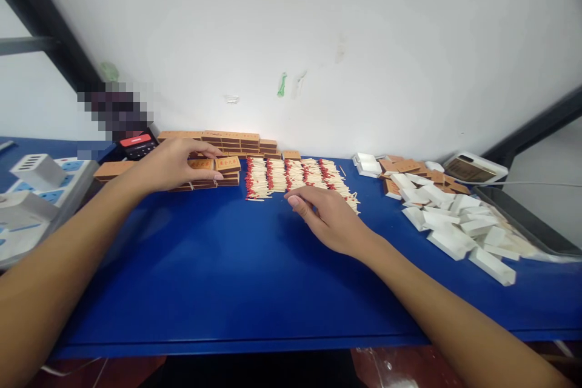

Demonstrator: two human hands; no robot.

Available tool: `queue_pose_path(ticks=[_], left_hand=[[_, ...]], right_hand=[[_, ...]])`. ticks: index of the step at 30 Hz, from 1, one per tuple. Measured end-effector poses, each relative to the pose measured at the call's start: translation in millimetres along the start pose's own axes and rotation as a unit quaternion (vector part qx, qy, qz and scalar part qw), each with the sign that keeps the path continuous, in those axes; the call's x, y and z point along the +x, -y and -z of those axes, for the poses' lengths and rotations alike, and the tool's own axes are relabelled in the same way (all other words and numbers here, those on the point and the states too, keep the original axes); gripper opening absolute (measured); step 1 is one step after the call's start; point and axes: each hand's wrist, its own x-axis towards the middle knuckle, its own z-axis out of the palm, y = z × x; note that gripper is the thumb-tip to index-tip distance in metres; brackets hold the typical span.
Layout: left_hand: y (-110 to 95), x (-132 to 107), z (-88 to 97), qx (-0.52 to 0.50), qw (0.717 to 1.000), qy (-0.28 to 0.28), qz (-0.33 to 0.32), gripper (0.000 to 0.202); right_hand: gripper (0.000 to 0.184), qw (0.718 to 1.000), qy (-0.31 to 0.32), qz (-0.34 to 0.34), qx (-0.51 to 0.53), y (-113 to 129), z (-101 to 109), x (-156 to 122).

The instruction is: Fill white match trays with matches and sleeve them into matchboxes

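Observation:
My left hand (175, 163) rests on a stack of brown matchboxes (226, 165) at the back left, its fingers and thumb pinching a box on top of the pile. My right hand (325, 215) lies just in front of the rows of red-tipped matches (291, 174), fingers loosely curled, tips touching the blue table (218, 267); nothing shows in it. More matchboxes (230, 139) are lined up along the wall behind.
White inner trays (454, 224) lie heaped at the right, with brown sleeves (407, 167) behind them. A power strip (40, 185) sits at the left edge, a black-and-red device (139, 144) near the wall, a dark tray (522, 218) at far right.

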Motion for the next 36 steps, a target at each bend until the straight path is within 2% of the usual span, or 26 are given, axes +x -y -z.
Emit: queue_pose_path(ticks=[5, 13, 19, 26, 36], left_hand=[[-8, 1, -11.5, -0.002, 0.999, -0.046, 0.001, 0.07], [0, 1, -6.7, 0.032, 0.999, -0.014, 0.014, 0.063], [0, 0, -2.3, 0.018, 1.0, 0.008, 0.016, 0.06], [1, -1, -9.5, 0.015, 0.999, 0.002, 0.035, 0.074], [2, -1, -8.6, 0.009, 0.999, 0.02, 0.044, 0.079]], right_hand=[[0.049, 1.0, 0.001, 0.007, -0.007, 1, 0, 0], [0.05, 1.0, 0.006, 0.013, -0.006, 1, -1, 1], [0.049, 1.0, 0.008, 0.006, -0.003, -1, -1, 1], [0.049, 1.0, 0.009, -0.001, -0.006, 0, 1, 1], [0.049, 1.0, 0.012, 0.005, -0.027, 0, -2, 2]])
